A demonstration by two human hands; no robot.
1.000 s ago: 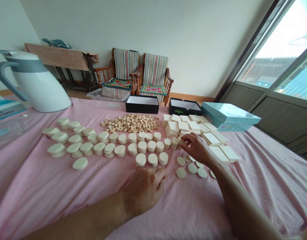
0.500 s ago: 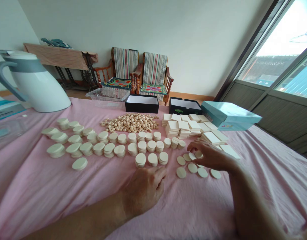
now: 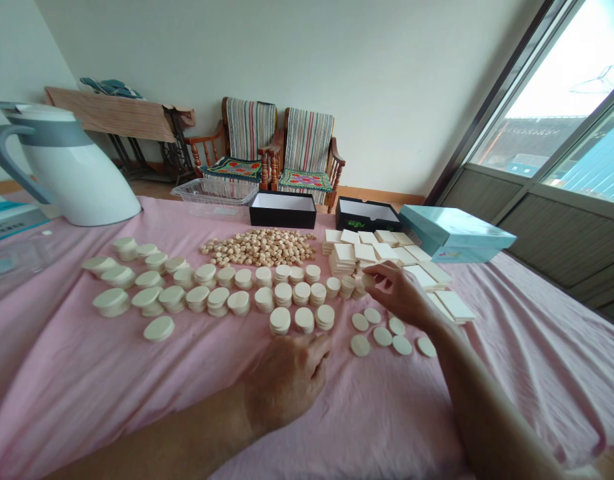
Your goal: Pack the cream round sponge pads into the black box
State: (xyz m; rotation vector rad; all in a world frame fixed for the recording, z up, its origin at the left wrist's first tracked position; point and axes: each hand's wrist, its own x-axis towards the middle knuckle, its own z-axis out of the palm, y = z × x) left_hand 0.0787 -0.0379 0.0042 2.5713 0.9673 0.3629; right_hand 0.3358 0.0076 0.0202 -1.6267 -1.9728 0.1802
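As the right grip swung back from the loose discs, it pinched a cream disc beside the short disc stacks. Below it, the left grip lay half-curled and empty.

Daylight from the window glared white; my fingers cast only soft shadows, and my view bowed at its edges.

Disc partly behind right hand
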